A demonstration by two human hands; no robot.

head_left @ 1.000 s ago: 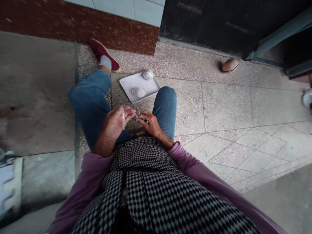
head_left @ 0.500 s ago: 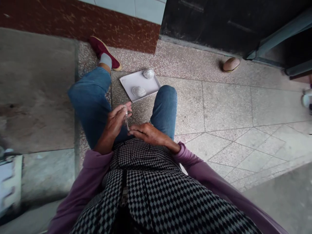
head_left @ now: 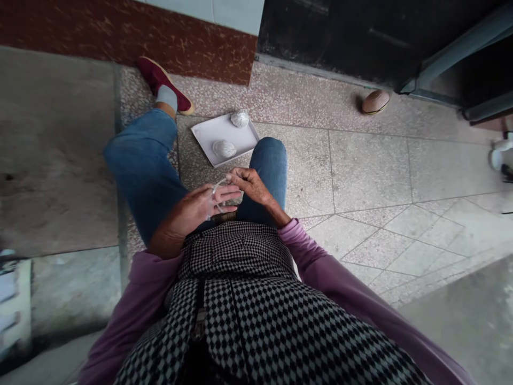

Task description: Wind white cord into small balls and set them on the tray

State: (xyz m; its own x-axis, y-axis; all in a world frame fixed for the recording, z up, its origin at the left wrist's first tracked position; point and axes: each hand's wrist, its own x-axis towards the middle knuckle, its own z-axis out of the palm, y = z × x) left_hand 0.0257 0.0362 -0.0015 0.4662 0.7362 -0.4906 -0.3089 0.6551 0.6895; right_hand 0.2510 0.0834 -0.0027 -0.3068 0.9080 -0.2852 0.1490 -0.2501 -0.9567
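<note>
My left hand [head_left: 196, 207] is held palm up over my lap with its fingers stretched apart. A thin white string [head_left: 219, 184], slightly see-through, loops across those fingers. My right hand [head_left: 251, 185] pinches the string between thumb and fingertips, just beyond the left fingertips. Past my hands a shallow white tray [head_left: 207, 130] lies on the floor between my legs. Two balls wound from white, shiny material sit in it: one near ball [head_left: 224, 148] and one far ball [head_left: 240, 118].
My knees, in blue jeans [head_left: 138, 144], flank the tray. A brownish round object [head_left: 375, 101] rests on the tiled floor [head_left: 368, 166] beside a dark panel [head_left: 320, 43]. At far right a white item [head_left: 497, 159] is partly visible. A red-brown wall base [head_left: 100, 37] runs along the top left.
My right hand has moved up and forward, drawing the string past the left fingertips. The left hand has turned palm up and spread its fingers. The view has shifted slightly.
</note>
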